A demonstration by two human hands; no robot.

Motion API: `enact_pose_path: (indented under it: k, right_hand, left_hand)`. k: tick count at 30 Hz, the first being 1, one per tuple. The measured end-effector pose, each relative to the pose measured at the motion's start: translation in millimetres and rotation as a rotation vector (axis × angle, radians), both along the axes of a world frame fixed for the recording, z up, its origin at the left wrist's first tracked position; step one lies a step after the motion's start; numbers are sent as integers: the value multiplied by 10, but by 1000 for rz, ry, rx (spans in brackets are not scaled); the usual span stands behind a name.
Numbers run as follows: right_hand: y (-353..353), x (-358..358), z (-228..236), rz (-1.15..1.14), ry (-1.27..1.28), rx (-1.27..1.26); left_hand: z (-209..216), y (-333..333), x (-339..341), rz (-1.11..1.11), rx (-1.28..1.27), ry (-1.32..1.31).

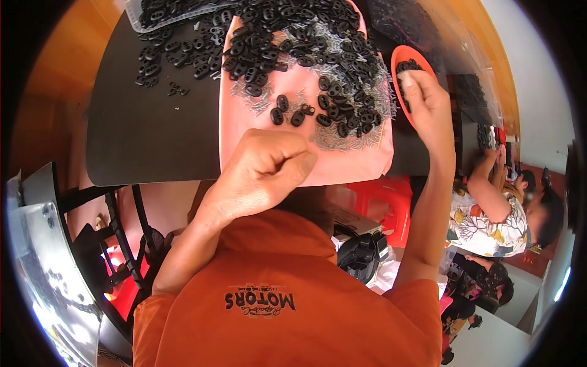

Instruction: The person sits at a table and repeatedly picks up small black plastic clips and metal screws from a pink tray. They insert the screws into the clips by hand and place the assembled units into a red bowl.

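Observation:
My left hand (269,164) is curled closed just above the near part of a pink cloth (231,131), thumb pressed to the bent fingers. Whatever it holds, if anything, is hidden. Over a red-orange oval dish (423,55) on the right, my right hand (424,101) has its thumb and fingers pressed together; I cannot make out anything between them. Black pieces (408,63) lie in the dish. On the cloth are many oval black cord locks (296,117) with two holes, several lying apart near my left hand. Small metal springs (351,144) are scattered among them.
More cord locks spill over the dark table (134,131) toward a clear plastic tray (144,23) at the far left. A red stool (397,211) stands below the table's right edge. Other people sit at the right, one in a patterned shirt (489,223).

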State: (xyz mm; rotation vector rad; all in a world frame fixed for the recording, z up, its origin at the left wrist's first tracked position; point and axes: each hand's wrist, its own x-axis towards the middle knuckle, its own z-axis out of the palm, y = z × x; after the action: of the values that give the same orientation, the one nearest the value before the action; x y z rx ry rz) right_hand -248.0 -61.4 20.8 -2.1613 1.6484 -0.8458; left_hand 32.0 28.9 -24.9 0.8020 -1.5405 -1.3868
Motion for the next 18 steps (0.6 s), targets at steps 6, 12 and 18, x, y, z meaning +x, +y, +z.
enact_pose_path:
  k: [6, 12, 18]
  right_hand:
    - [-12, 879, -25, 421, 155, -39]
    - [-87, 1267, -139, 531, 268, -129]
    - [30, 1251, -123, 559, 272, -11]
  left_hand:
    - [-16, 20, -14, 41, -85, -41]
    - [-87, 47, -10, 57, -135, -19]
    - [-124, 77, 44, 31, -144, -41]
